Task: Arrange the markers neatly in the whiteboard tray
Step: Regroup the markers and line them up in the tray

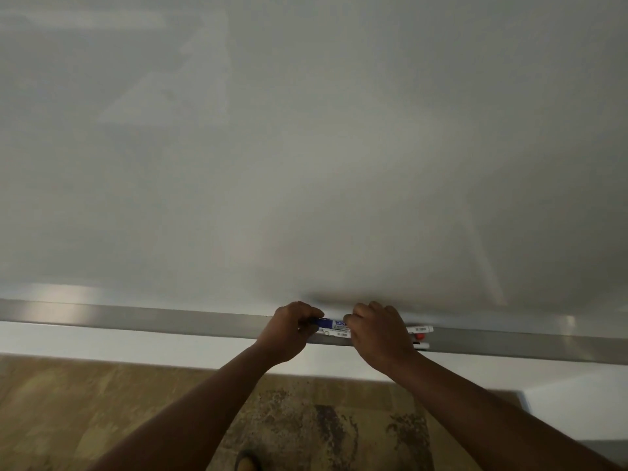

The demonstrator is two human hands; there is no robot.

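A long grey metal tray [170, 321] runs along the bottom of the whiteboard. In it lies a blue marker [331, 323], gripped at its left end by my left hand [292, 331] and at its right end by my right hand [380, 331]. A white marker [334, 333] lies just in front of the blue one. To the right of my right hand, the ends of a red-tipped white marker [421, 329] and another marker [421, 346] stick out. The rest of these markers is hidden under my hands.
The pale whiteboard [306, 147] fills the upper view. Below the tray are a white wall strip [102, 341] and a brown mottled floor [102, 413]. A shoe tip [248, 462] shows at the bottom edge.
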